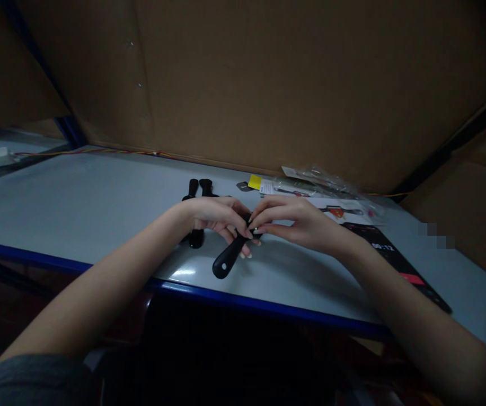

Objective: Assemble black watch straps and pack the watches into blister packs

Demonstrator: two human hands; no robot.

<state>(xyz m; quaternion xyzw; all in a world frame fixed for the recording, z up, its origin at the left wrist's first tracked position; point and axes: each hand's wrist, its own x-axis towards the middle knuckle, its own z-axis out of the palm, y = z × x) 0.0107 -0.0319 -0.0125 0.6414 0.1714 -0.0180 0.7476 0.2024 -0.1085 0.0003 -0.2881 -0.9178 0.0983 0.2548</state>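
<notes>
A black-handled tool point(229, 258) with a hole near its rounded end is held tilted over the table, the handle pointing down toward me. My left hand point(217, 214) is closed around its upper part, thumb on top. My right hand point(300, 223) pinches at that same upper end, its fingertips meeting the left thumb. Fingers hide the tool's head, so its kind does not show. Just beyond and left of my left hand lie two similar black-handled items point(206, 186), partly covered by the hand.
A dark phone point(389, 254) showing a timer lies under my right forearm. Printed cards point(340, 208) and clear plastic packaging point(331, 179) lie at the back right, near a yellow label point(255, 181). Cardboard walls point(268, 84) enclose the table point(57, 208), which has a blue front edge.
</notes>
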